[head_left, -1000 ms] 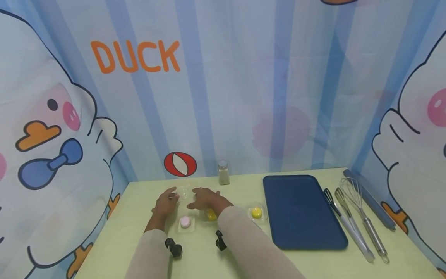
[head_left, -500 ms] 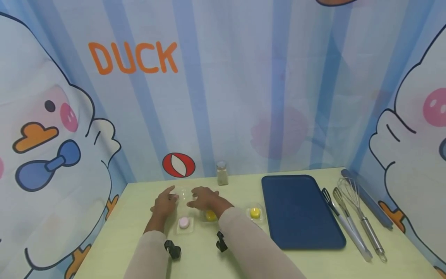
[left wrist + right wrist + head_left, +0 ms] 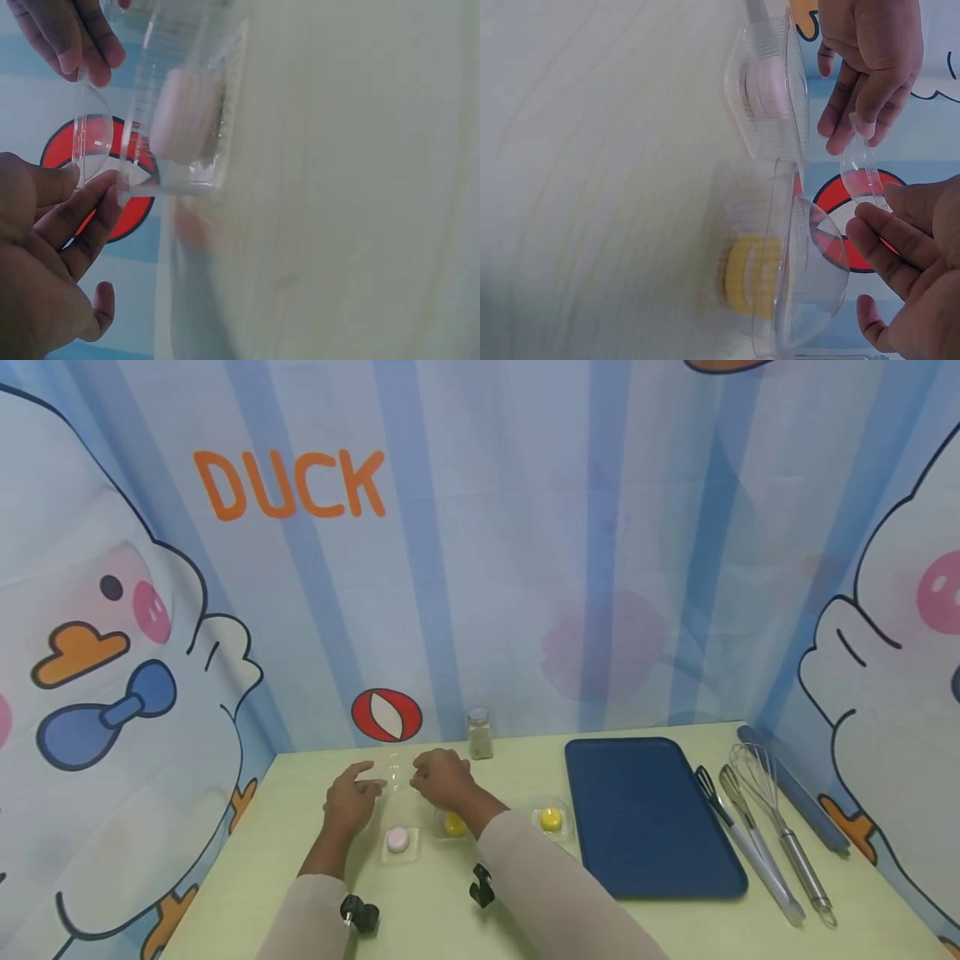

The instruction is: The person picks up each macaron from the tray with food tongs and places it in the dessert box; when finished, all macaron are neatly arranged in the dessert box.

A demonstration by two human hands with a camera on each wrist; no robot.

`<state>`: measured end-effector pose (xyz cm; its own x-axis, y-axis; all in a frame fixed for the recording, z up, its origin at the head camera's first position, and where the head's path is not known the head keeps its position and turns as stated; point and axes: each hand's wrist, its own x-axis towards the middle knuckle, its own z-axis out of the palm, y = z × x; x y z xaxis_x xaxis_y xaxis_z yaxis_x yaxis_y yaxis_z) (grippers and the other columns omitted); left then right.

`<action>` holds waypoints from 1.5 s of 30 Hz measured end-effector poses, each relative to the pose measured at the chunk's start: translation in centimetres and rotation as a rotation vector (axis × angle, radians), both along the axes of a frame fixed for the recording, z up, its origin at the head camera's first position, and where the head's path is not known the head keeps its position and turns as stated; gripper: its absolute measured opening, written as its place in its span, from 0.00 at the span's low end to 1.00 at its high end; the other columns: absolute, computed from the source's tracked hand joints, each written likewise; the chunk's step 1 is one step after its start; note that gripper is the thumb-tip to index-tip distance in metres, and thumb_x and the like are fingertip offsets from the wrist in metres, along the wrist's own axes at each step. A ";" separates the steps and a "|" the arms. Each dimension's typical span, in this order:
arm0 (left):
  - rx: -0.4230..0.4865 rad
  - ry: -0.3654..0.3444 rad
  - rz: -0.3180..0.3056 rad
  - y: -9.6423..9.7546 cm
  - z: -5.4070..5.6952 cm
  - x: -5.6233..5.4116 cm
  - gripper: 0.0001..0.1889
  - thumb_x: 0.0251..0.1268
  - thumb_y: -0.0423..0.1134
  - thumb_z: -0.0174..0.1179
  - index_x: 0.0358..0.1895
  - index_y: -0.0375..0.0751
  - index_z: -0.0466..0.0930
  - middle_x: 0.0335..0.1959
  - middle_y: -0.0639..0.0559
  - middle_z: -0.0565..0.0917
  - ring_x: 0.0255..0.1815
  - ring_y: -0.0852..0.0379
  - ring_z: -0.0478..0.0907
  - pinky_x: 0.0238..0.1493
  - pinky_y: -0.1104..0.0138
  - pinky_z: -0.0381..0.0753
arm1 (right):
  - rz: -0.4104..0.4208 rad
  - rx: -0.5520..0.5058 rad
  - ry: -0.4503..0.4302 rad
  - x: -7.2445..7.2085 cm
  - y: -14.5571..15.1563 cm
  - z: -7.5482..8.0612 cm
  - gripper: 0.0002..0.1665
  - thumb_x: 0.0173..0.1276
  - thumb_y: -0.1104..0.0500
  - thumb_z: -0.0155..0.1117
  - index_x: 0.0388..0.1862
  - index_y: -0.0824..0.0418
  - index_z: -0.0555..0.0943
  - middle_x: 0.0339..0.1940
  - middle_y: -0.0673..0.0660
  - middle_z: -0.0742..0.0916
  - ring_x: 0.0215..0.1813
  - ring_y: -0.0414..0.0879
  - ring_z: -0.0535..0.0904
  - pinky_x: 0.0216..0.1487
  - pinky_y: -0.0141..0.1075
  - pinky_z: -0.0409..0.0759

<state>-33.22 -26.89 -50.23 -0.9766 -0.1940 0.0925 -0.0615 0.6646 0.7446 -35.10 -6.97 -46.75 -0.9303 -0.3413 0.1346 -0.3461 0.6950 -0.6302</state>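
Both hands pinch opposite edges of a small clear plastic domed lid above the back left of the table. My left hand has its thumb and fingers at the left edge; my right hand has the right edge. In the left wrist view the lid stands between the fingertips. Closer to me sits a pink macaron in a clear plastic tray. A yellow macaron in a clear domed pack lies under my right forearm, partly hidden.
Another packed yellow macaron lies left of a dark blue tray. Right of that tray are tongs, a whisk and a grey-blue rolling pin. A small glass jar stands at the back edge.
The right hand's fingers have closed in on the lid's edge and the hand has risen slightly. The lid stands a little higher, between both hands.
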 end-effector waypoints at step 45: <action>0.221 0.028 -0.490 -2.2 1.1 6.1 0.18 0.80 0.40 0.66 0.63 0.31 0.86 0.62 0.37 0.90 0.62 0.60 0.87 0.61 0.74 0.82 | 0.257 -0.288 -0.103 4.3 5.3 -1.3 0.21 0.76 0.41 0.73 0.49 0.57 0.94 0.46 0.53 0.95 0.47 0.42 0.90 0.52 0.38 0.87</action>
<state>-27.17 -29.04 -49.10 -0.9554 0.2661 0.1279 0.2380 0.4378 0.8670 -30.81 -1.70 -48.01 -0.8332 -0.5264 0.1692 -0.4106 0.3841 -0.8270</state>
